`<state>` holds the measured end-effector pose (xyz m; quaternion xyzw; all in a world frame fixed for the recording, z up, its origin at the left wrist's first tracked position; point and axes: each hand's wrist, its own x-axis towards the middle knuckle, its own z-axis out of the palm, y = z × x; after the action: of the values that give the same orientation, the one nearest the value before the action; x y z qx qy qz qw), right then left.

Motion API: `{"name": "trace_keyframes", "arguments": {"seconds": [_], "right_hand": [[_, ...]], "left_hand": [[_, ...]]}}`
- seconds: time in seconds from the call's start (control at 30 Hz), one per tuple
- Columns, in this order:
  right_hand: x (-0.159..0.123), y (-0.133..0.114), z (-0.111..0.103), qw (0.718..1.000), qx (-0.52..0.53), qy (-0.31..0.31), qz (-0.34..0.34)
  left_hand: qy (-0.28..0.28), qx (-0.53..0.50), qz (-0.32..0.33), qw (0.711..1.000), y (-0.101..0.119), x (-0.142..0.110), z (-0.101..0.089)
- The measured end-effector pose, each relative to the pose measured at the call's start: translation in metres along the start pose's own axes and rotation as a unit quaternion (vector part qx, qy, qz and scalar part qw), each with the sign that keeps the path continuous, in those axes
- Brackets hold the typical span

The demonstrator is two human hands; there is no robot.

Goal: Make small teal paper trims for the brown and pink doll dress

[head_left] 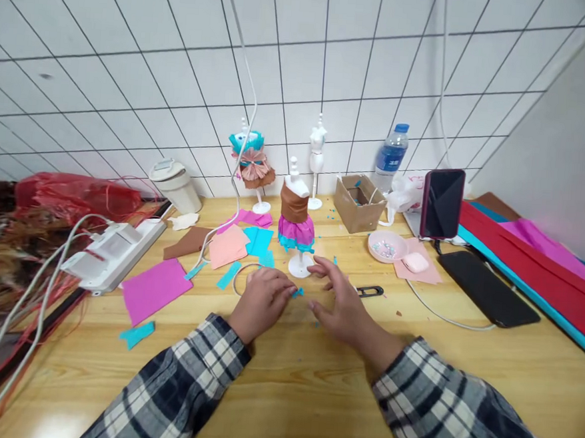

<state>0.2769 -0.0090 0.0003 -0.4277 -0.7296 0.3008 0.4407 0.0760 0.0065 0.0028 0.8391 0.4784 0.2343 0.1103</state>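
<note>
Head view: my left hand (261, 301) rests curled on the wooden table (461, 391), its fingertips pinching a tiny scrap of turquoise paper (298, 291). My right hand (342, 307) hovers just beside it, fingers spread and holding nothing. Just beyond both stands 1 small white mannequin in a brown and magenta paper dress (295, 226), upright. Black scissors (370, 291) lie near my right hand.

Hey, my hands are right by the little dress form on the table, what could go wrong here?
The right hand is spread just by the mannequin and its small base; a nudge could tip it. The left hand pinches a tiny blue scrap, easily dropped among the other scraps. The bead dish could spill if bumped.
</note>
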Motion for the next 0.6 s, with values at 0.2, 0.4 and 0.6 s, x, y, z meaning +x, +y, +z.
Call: {"name": "trace_keyframes", "arguments": {"seconds": [0.2,0.4,0.6], "right_hand": [[-0.008,0.005,0.009,0.986,0.117,-0.018,0.114],[-0.005,-0.001,0.012,0.977,0.134,-0.031,0.161],[-0.006,-0.011,0.01,0.961,0.194,0.015,0.198]], "left_hand": [[0.008,-0.042,-0.002,0.999,0.011,-0.007,-0.001],[-0.001,-0.056,-0.007,0.998,0.017,-0.008,-0.001],[0.022,-0.196,-0.088,0.976,0.023,-0.016,-0.003]]}}
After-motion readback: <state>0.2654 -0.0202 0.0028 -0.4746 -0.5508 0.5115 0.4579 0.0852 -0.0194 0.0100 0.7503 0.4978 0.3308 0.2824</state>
